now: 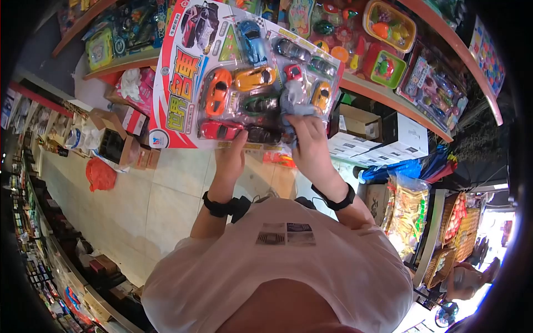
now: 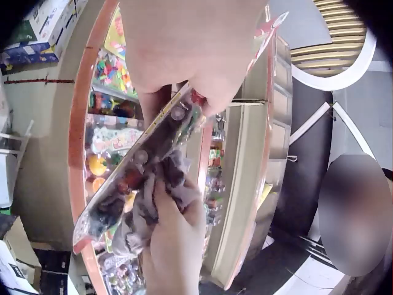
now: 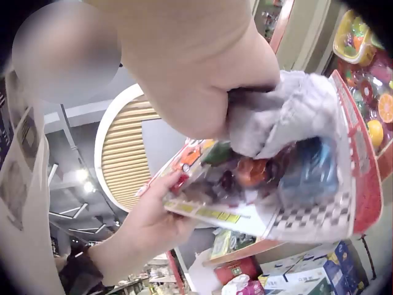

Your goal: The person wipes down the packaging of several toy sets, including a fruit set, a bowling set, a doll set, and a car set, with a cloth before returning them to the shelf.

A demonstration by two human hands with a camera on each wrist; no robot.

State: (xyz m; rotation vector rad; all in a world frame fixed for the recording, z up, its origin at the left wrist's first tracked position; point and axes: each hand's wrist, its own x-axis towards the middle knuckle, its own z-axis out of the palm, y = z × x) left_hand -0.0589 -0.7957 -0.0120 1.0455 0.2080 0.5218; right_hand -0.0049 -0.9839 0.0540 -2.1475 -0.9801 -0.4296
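A large blister pack of toy cars [image 1: 189,83], with a printed card back and several coloured cars under clear plastic, is held up in front of the shelves. My left hand [image 1: 230,164] grips its lower edge, thumb over the front near a red car [image 1: 221,131]. In my right hand [image 1: 313,147] is a crumpled grey cloth [image 1: 296,100], pressed against the plastic front toward the right side. The right wrist view shows the cloth [image 3: 291,114] bunched under the right hand [image 3: 196,80], near a blue car [image 3: 310,172].
Shelves behind the pack hold packaged toys, among them a yellow tray of play fruit [image 1: 390,26]. White cartons [image 1: 402,139] stand below to the right, with folded umbrellas [image 1: 405,169] nearby. A red plastic bag [image 1: 101,174] lies on the tiled floor [image 1: 172,191], beside open cardboard boxes [image 1: 108,122].
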